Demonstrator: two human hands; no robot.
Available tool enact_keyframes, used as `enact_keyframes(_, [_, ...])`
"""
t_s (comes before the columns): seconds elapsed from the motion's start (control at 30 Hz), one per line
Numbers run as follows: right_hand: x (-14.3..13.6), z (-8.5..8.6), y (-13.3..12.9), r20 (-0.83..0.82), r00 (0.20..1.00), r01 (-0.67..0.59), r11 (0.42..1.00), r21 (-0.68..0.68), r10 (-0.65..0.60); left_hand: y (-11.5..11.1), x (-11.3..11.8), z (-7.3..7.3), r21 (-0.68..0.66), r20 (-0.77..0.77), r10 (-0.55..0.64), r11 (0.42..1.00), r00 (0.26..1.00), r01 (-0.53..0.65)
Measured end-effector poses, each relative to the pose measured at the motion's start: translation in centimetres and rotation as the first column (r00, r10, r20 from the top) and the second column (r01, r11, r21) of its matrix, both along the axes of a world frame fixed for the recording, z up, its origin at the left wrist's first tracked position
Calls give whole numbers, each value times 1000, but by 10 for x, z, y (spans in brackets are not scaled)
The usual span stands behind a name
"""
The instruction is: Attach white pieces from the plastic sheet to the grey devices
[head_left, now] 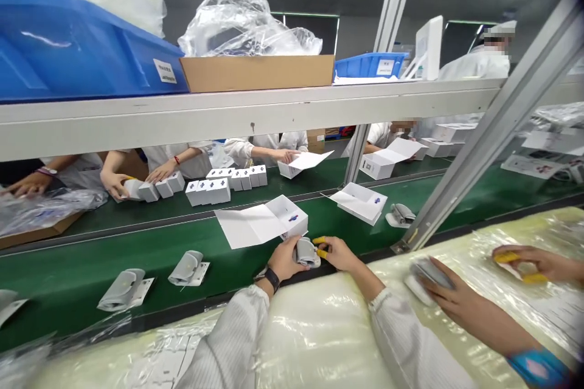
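In the head view my left hand (283, 260) is closed around a rolled grey cuff (305, 251), held at the near edge of the green conveyor belt. My right hand (338, 253) is just to the right of the cuff, with yellow finger covers on its fingertips. Those fingers are bent and a little apart, close to the cuff's right side; I cannot tell whether they touch it. Right behind the cuff stands an open white box (292, 219) with its lid folded out to the left. More rolled grey cuffs with white cards, such as one cuff (187, 267), lie on the belt to the left.
A second open white box (360, 203) and another cuff (402, 214) lie to the right. A co-worker's hands (460, 301) hold a grey item beside me. Across the belt, other people handle small white boxes (207, 192). A metal post (456, 170) and overhead shelf (255, 118) frame the space.
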State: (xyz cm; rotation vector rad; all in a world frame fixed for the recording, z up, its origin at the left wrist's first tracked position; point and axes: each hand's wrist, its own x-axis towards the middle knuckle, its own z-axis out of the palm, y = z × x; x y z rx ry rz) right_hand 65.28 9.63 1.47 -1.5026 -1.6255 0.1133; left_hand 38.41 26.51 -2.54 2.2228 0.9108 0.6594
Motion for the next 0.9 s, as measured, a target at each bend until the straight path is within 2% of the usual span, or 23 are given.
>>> enact_keyframes(0.13, [-42,-9,46,-57,997,-64,984,-165,55,1,12,-7,17,9,-7,1000,1000,7])
enact_keyframes(0.3, [-54,-20,69,-129,990,-88,957,-278,54,-1,26,-10,14,45,-13,1000,999,13])
enact_keyframes(0.43, [-40,-29,80,-156,986,-105,941,-323,57,-6,36,-8,30,43,-3,1000,999,2])
enact_keyframes(0.57, [-18,-48,95,-252,963,-193,892,-409,93,-9,46,-8,51,31,-1,999,1000,-1])
enact_keyframes(0.63, [-7,-55,99,-267,958,-209,889,-407,103,-9,51,-9,55,19,3,998,1000,-4])
enact_keyframes(0.77, [11,-59,106,-261,958,-228,864,-450,116,-8,63,-8,50,-31,2,999,1000,0])
enact_keyframes(0.83, [21,-62,109,-263,961,-212,849,-483,90,-10,68,-5,46,-71,6,999,997,-3])
enact_keyframes(0.9, [30,-68,111,-253,967,-144,863,-485,20,-15,73,-1,39,-122,26,999,992,-21])
